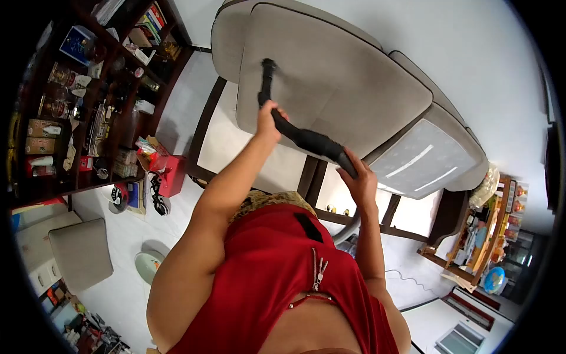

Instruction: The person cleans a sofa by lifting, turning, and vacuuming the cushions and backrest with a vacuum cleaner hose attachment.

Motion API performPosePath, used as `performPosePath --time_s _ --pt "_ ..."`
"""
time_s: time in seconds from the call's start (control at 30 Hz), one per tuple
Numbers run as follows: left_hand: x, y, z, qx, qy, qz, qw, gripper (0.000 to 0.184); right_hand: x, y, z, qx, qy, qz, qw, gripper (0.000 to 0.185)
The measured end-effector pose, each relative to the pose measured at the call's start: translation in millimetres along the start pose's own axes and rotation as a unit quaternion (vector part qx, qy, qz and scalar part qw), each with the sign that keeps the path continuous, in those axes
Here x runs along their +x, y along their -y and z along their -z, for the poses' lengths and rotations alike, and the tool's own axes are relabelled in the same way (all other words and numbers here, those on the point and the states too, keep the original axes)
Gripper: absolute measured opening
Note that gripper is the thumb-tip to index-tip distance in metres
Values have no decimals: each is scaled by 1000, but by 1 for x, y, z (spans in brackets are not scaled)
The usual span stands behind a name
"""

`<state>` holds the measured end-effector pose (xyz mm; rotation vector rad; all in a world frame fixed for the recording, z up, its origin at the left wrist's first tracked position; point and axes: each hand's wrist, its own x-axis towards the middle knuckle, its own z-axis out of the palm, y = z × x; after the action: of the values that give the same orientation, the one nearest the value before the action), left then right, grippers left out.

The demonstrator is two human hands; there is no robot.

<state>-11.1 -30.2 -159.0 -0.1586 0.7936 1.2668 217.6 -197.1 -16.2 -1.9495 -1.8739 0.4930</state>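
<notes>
A black vacuum tube (312, 141) runs slantwise between both hands. My left hand (271, 120) is wrapped round its upper part, close behind the narrow nozzle (268, 71), whose tip meets the grey-beige sofa cushion (348, 71). Lower down and to the right, my right hand (361, 180) has its fingers round the tube's rear end. From there a grey hose (349, 231) curves down beside the red top. The cushion stands tilted over the sofa's dark wooden frame (311, 177).
Crowded dark shelves (121, 88) stand at the left. A red box (172, 177), a shoe (158, 194) and a green basin (148, 265) are on the floor. At the right are a wooden shelf (489, 230), a globe (494, 279) and a thin cable (410, 279).
</notes>
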Motion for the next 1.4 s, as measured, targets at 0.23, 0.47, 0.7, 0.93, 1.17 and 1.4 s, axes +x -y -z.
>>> performPosePath --time_s 0.23,0.47,0.7,0.93,1.17,1.4 --pt "-43 12 -7 20 34 43 998 15 -43 -17 6 49 -11 42 998 64" --pt "9 -117 30 5 17 -10 1000 18 33 54 -49 38 41 128 990 67" --pt "61 -155 33 54 25 -3 998 19 66 86 -77 18 30 102 994 61" --pt "16 -60 8 6 -14 -24 1000 16 15 35 -37 38 -14 35 999 59" --pt "-19 46 -29 22 40 101 994 17 -59 28 39 12 -30 -81 996 56" --pt "-43 97 -50 28 88 142 986 16 -103 -11 67 53 -40 -106 992 60"
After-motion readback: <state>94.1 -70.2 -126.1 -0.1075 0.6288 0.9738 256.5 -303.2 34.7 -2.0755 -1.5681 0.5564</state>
